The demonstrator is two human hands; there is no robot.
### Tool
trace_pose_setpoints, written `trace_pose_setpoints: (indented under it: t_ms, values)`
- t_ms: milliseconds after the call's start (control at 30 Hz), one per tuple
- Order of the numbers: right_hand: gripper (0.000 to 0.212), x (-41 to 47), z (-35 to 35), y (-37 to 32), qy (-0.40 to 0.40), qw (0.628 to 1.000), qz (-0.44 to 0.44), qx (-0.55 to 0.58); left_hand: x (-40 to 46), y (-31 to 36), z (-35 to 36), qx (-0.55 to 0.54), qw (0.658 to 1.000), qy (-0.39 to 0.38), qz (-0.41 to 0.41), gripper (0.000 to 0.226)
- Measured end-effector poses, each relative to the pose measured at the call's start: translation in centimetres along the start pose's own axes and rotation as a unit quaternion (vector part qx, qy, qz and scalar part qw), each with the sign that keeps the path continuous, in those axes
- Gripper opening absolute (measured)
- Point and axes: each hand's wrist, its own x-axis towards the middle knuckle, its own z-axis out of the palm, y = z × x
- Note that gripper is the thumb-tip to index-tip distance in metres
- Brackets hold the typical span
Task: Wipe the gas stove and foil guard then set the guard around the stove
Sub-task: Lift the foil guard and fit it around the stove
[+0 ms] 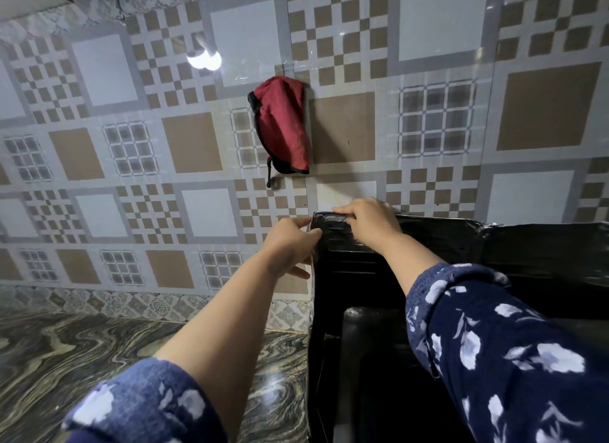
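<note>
Guard-setting step: both hands, left hand [290, 244] and right hand [365, 221], pinch the foil guard [534, 244] corner at twelve o'clock; next, seat it squarely around the stove [372, 360].

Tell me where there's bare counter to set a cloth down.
The marbled counter lies bare left of the foil guard, up to the tiled wall. Right of that edge it's crowded: guard, stove, left hand and right hand.
</note>
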Motion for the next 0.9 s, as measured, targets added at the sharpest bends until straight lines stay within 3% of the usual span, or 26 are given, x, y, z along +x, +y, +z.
trace_pose_setpoints:
  t_ms: [133, 533, 733, 900]
  values:
    - [0.038, -0.1, -0.1, 0.0, -0.008, 1.000, -0.002, -0.005, -0.2, 0.1, -0.3, 0.034, 0.999, -0.019, 0.000, 0.051]
    - [0.042, -0.6, -0.4, -0.1, 0.008, 0.999, -0.019, 0.025, -1.0, 0.3, -0.9, 0.039, 0.999, 0.002, 0.004, 0.048]
    - [0.044, -2.1, -2.1, -0.8, 0.021, 0.999, -0.030, 0.014, -2.5, 1.5, -2.1, 0.107, 0.994, -0.008, -0.002, 0.049]
    - [0.048, -4.9, -4.1, -1.2, -0.039, 0.999, -0.005, -0.037, -3.4, 1.5, -2.4, 0.208, 0.977, -0.021, -0.032, 0.048]
